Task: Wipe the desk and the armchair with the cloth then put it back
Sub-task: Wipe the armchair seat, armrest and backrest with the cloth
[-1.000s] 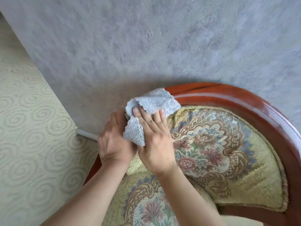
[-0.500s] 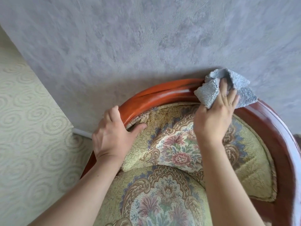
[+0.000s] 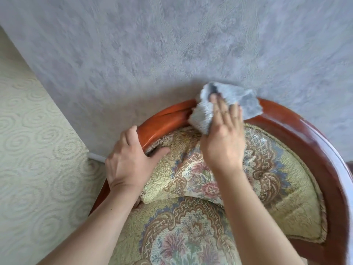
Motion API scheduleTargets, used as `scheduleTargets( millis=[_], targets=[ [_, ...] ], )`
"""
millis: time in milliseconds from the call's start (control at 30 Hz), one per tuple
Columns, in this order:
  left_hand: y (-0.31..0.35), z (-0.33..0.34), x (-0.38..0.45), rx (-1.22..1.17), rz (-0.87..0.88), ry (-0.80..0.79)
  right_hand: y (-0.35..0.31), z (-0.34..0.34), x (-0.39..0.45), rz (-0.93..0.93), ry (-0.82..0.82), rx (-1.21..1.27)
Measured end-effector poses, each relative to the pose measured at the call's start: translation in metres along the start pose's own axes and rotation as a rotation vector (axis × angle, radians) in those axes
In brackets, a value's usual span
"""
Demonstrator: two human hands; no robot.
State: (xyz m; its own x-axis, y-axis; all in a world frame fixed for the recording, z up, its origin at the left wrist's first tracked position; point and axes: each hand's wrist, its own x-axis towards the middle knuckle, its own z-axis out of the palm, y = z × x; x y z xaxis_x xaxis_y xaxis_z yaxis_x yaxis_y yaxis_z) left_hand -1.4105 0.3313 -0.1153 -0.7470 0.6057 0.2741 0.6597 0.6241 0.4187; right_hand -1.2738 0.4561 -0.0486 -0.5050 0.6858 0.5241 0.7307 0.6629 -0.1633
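A crumpled grey-blue cloth (image 3: pixel 246 104) lies on the top of the armchair's curved red-brown wooden rim (image 3: pixel 298 127). My right hand (image 3: pixel 224 138) presses it onto the wood with straight fingers; its thumb is hidden under a fold of the cloth. My left hand (image 3: pixel 129 165) grips the rim further left, fingers curled over the outer side and thumb on the inner side by the back cushion (image 3: pixel 277 178). That cushion and the seat cushion (image 3: pixel 181 236) have a gold floral fabric. The desk is out of view.
A grey-blue textured wall (image 3: pixel 172 54) stands right behind the chair's back. Pale carpet with a swirl pattern (image 3: pixel 38 159) covers the floor to the left. A white skirting strip (image 3: pixel 96 156) runs at the wall's foot.
My right hand slid the cloth right along the rim, away from my left hand, then back a little to the left. My left hand let go of the cloth and took hold of the rim.
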Motion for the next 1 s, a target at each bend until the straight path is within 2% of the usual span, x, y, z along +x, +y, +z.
scheduleTargets(
  millis=[167, 333, 467, 567, 800, 900, 1000],
  targets=[
    [0.000, -0.005, -0.001, -0.036, -0.002, -0.010, 0.055, -0.025, -0.005, 0.186, 0.024, -0.060],
    [0.015, -0.015, 0.006, 0.025, 0.102, 0.007, 0.041, -0.026, -0.001, 0.284, 0.058, 0.062],
    [0.058, -0.020, 0.021, -0.018, 0.179, -0.036, 0.051, -0.035, -0.005, 0.246, -0.005, 0.061],
    [0.102, -0.017, 0.029, 0.035, 0.366, -0.010, 0.065, -0.041, -0.009, 0.233, -0.060, -0.047],
    [0.192, 0.003, 0.029, -0.011, 0.566, 0.001, 0.105, -0.065, -0.028, 0.389, -0.035, -0.069],
    [0.216, 0.011, 0.023, -0.030, 0.591, 0.019, 0.117, -0.075, -0.041, 0.342, -0.030, 0.005],
    [0.232, 0.018, 0.021, -0.056, 0.657, 0.045, 0.126, -0.090, -0.042, 0.454, 0.039, 0.326]
  ],
)
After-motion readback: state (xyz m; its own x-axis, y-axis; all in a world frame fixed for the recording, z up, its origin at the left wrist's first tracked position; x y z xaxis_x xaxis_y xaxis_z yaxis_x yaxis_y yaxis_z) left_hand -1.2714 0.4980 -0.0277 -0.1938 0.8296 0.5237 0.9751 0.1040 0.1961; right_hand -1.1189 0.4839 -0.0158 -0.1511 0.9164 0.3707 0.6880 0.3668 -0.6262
